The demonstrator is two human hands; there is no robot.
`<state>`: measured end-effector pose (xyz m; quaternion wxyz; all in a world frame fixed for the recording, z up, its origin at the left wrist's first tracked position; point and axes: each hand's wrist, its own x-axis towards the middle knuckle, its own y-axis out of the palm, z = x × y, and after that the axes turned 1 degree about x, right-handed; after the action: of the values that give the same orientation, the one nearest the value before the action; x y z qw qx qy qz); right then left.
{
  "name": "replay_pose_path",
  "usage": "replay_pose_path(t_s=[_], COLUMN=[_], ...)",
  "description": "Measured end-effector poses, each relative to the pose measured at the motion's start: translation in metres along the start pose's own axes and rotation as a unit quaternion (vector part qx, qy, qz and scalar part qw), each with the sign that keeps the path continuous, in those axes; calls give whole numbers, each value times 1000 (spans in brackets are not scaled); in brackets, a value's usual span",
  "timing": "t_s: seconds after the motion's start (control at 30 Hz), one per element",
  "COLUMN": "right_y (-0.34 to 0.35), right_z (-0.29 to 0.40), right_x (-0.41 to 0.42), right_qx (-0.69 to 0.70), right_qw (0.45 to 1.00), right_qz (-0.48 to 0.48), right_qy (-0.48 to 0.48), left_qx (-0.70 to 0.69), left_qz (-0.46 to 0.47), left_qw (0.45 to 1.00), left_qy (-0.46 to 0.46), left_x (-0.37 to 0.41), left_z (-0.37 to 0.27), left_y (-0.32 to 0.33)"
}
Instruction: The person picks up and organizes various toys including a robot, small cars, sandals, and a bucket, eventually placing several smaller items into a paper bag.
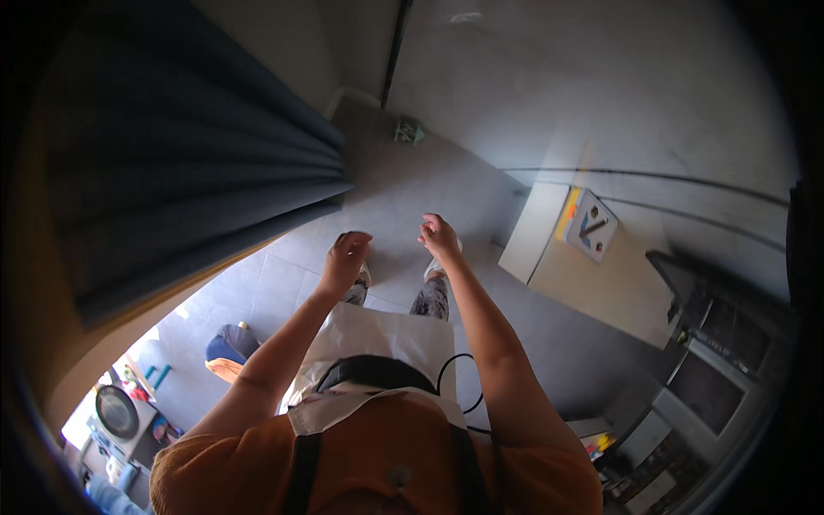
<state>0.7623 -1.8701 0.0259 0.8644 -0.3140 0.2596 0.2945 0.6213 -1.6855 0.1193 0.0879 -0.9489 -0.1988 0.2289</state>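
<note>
My left hand (pixel 344 257) is held out over the grey tiled floor (pixel 393 193), its fingers loosely bent with nothing visible in them. To its right, apart from it, my right hand (pixel 439 235) is likewise loosely curled and carries nothing I can see. Both hands hang in the air above my light shoes (pixel 435 261). A white apron (pixel 380 325) covers my front below them, with a black band or pouch (pixel 376 372) at the waist. Beside the apron, near my right forearm, loops a thin black cable (pixel 441 373).
A dark pleated curtain (pixel 212 167) hangs on the left. A small greenish box (pixel 408 131) sits on the floor ahead, by the wall. To the right stands a pale cabinet (pixel 566 277) with a picture-bearing box (pixel 591 225) on it. A blue seat-like object (pixel 233 344) is at lower left.
</note>
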Motion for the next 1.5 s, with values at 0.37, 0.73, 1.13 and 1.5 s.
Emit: replay_pose_path(t_s=[0.37, 0.73, 1.13, 1.5], right_y=[17, 63, 65, -15], right_z=[-90, -118, -194, -91], right_x=[256, 455, 484, 250], right_qx=[-355, -631, -581, -556], right_qw=[931, 746, 801, 797], right_qz=[71, 131, 130, 154], right_qy=[-52, -168, -63, -179], left_qx=[290, 200, 204, 202], left_qz=[-41, -91, -99, -34], left_qw=[956, 966, 968, 975], left_qy=[-20, -135, -112, -85], left_x=[-48, -19, -18, -53], left_z=[176, 195, 197, 216], left_y=[112, 152, 150, 160])
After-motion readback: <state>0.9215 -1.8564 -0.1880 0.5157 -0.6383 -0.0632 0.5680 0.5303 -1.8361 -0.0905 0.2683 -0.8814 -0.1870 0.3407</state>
